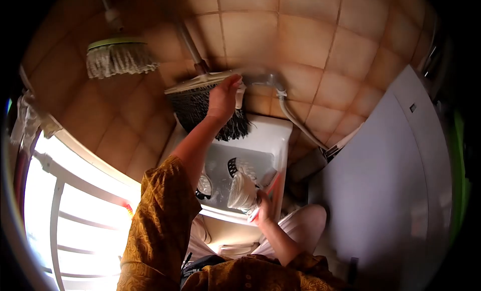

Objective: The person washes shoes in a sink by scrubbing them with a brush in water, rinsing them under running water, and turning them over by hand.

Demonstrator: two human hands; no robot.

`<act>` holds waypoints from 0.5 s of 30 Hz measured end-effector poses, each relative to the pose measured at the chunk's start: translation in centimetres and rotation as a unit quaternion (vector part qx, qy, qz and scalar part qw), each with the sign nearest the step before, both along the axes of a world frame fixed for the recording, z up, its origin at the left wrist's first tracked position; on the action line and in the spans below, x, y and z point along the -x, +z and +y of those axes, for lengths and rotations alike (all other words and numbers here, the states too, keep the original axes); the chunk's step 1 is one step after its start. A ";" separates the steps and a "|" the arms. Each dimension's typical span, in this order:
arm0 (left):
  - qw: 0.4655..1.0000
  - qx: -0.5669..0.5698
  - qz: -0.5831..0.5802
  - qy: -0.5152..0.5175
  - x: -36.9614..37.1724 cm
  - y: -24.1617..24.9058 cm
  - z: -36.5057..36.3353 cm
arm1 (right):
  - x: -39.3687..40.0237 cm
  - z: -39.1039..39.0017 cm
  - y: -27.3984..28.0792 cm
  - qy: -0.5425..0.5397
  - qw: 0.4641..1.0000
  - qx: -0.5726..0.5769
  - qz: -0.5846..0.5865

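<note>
Shoe [243,190], lower centre, lies just left of my right hand [265,208], long axis tilting up-left; grip closed on its near end. Left hand [223,96] farther, upper centre by dark mop [189,109]; can't tell its hold.

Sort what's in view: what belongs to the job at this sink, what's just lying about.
Likely in the job:
pale shoe, in the right hand
second shoe, partly hidden
sink, holding water

Apparently just about:
green-topped mop
dark mop, by the left hand
hose
</note>
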State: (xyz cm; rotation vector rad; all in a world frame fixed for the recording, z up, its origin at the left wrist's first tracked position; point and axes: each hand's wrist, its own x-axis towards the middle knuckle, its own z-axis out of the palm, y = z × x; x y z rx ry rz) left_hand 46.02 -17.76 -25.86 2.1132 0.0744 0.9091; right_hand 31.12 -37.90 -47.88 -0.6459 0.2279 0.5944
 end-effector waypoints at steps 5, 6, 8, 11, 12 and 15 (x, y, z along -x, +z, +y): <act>0.994 0.065 -0.031 -0.078 2.8 -5.7 1.2 | -1.1 0.3 -2.5 -0.007 1.000 -0.008 0.001; 0.998 0.059 -0.008 -0.030 5.6 -7.6 1.0 | -1.7 0.3 -4.6 -0.030 0.999 -0.006 -0.032; 0.981 0.018 0.193 -0.009 13.7 -8.4 0.1 | -1.1 -0.1 -1.1 -0.097 0.982 -0.015 -0.160; 0.903 -0.163 0.394 0.050 21.5 -16.8 1.2 | 1.7 1.0 5.9 -0.101 0.974 0.033 -0.202; 0.886 -0.194 0.416 0.057 23.5 -20.0 2.0 | 1.0 1.0 4.7 -0.107 0.970 0.035 -0.215; 0.891 -0.294 0.335 0.081 27.6 -22.9 3.3 | -0.3 0.8 1.7 -0.113 0.970 0.115 -0.182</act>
